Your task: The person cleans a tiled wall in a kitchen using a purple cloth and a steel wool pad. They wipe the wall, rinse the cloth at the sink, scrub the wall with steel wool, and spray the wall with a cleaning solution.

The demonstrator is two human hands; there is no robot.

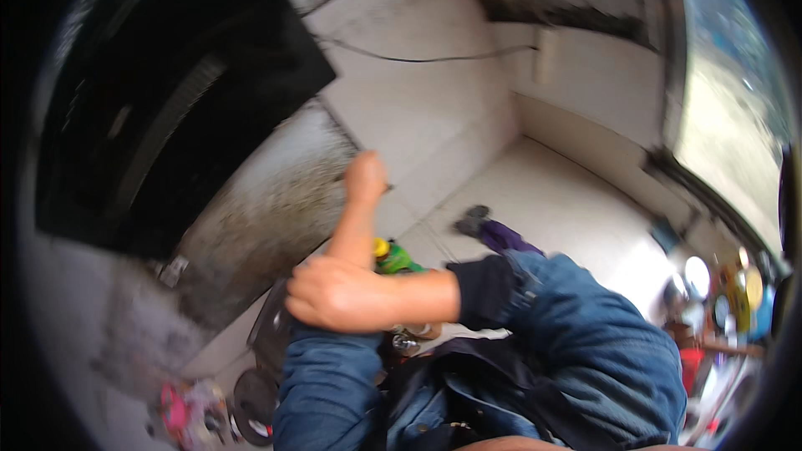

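My left arm, in a blue denim sleeve (327, 380), reaches up and away from me with its forearm bare. My left hand (366, 177) is closed in a fist in front of the wall, slightly blurred; I make out nothing in it. Across that arm lies my right forearm, its own denim sleeve (585, 326) ending in a dark cuff (483, 291). With its fingers wrapped round, my right hand (338, 294) grips the left sleeve at its upper edge. A green bottle (397, 259) with a yellow cap stands behind my crossed forearms, partly hidden.
A large black panel (184, 92) hangs at upper left above a stained wall (267, 200). A purple and grey cloth-like thing (505, 236) lies on the pale surface (568, 192) beyond. Several containers (739, 296) crowd the right by a window (735, 100); a pink item (175, 405) is at lower left.
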